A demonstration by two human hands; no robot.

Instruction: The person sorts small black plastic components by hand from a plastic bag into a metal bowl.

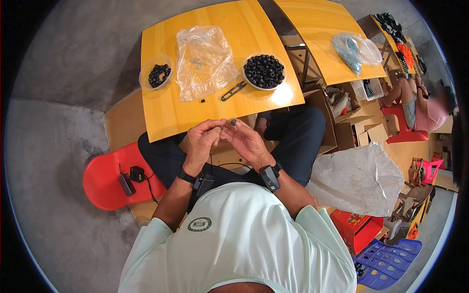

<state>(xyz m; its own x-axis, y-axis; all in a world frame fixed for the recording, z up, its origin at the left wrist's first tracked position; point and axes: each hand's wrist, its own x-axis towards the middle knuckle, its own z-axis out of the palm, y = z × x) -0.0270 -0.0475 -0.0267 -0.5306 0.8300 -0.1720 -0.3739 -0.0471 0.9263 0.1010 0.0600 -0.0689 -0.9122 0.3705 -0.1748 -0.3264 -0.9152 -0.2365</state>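
Note:
My left hand point(201, 139) is closed in a pinch just past the near edge of the wooden table, over my lap. Something tiny and dark shows at its fingertips, too small to name. Close beside it, my right hand point(245, 141) grips a small black barrel-shaped piece point(233, 121) between thumb and finger. On the table, a bowl point(276, 88) at the right is heaped with similar black pieces point(264, 71). A second tub point(142, 78) at the left holds fewer. Between them lies a clear plastic bag point(202, 53) with several small silvery bits point(197, 64) on it.
Thread snips point(233, 91) and a loose black piece point(202, 101) lie near the table's front. A red stool point(100, 180) carrying black devices stands at my left. At right are cardboard boxes point(373, 134), a white sack point(359, 180) and another person point(415, 102) seated farther off.

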